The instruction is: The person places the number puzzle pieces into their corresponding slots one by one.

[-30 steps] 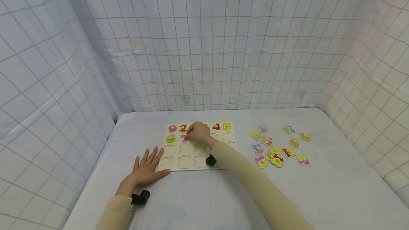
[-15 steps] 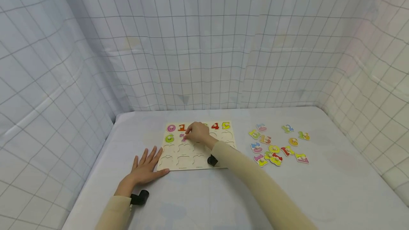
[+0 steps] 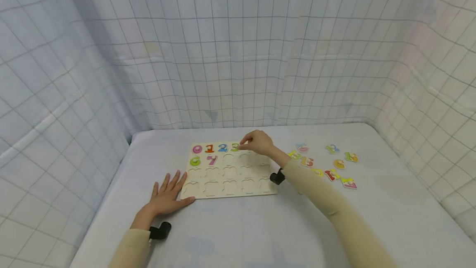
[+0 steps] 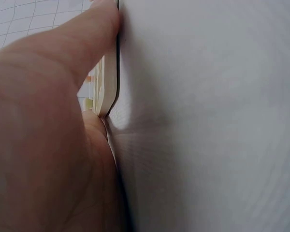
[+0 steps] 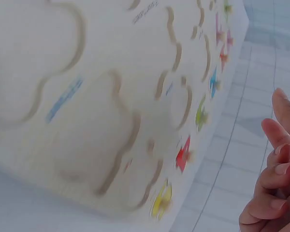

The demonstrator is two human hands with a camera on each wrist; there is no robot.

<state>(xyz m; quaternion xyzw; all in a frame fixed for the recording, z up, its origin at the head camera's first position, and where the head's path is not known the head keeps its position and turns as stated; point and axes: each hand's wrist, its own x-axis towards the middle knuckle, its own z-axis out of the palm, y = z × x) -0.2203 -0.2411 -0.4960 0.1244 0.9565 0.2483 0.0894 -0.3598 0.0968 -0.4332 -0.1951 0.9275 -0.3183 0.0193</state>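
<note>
A wooden number puzzle board [image 3: 221, 179] lies flat on the table. Its far row holds a pink 0 [image 3: 197, 149], red 1 [image 3: 210, 149], blue 2 [image 3: 222, 147] and green 3 [image 3: 234, 147]; the right wrist view also shows a red 4 [image 5: 182, 154] and yellow 5 [image 5: 161, 200]. A green 6 [image 3: 195, 161] and purple-pink 7 [image 3: 212, 160] sit in the second row. My right hand [image 3: 259, 142] hovers above the board's far right part, fingers loosely bent, holding nothing. With fingers spread, my left hand [image 3: 165, 199] rests at the board's near left corner, thumb along its edge.
Several loose number pieces lie on the white table right of the board, among them a red-yellow 11 [image 3: 332, 175] and an orange 9 or 6 [image 3: 339, 164]. My right forearm hides some. Gridded white curtains [image 3: 223, 53] stand behind and at both sides.
My right hand has let go of the 7, which now lies in the second row, and has moved right over the board. The left hand stays put.
</note>
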